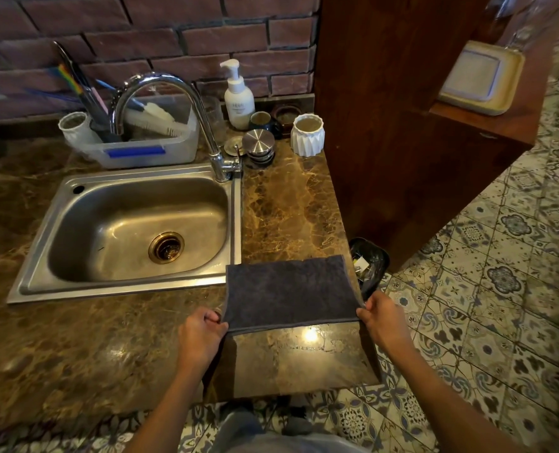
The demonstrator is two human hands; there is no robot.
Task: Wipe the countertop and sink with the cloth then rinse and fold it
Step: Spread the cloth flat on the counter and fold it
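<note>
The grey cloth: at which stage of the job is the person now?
Late stage, apparently. The sink is empty and its faucet is not running. Both hands, left and right, pinch the near corners of the grey cloth, spread flat on the marble countertop. Folding remains.

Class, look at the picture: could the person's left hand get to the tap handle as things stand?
Probably not at once: the left hand is pinching a corner of the dark cloth. Once it lets go, nothing visibly blocks the way to the tap handle.
</note>
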